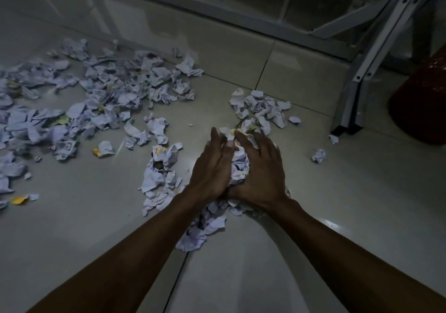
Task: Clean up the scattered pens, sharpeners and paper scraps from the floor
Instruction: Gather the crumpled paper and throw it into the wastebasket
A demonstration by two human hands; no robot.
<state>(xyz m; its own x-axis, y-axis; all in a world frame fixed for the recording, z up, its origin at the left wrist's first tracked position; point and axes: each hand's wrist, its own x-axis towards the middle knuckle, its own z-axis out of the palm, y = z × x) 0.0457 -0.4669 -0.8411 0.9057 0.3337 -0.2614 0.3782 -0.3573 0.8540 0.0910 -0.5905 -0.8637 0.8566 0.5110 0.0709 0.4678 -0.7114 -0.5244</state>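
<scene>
My left hand (212, 167) and my right hand (260, 172) press a bundle of crumpled white paper scraps (239, 165) between them, low over the tiled floor. Their fingers lie fairly straight along the bundle's sides. More scraps (202, 228) trail under my wrists. A wide scatter of paper scraps (108, 90) covers the floor at the left, and a smaller cluster (260, 106) lies just beyond my fingertips. A few yellow bits (19, 200) are mixed in. I see no pen or sharpener in this dim view.
A grey metal frame leg (362, 83) stands on the floor at the right, with a crossbar along the back. A red bin (424, 100) sits at the far right edge. Two single scraps (318, 155) lie near the leg's foot.
</scene>
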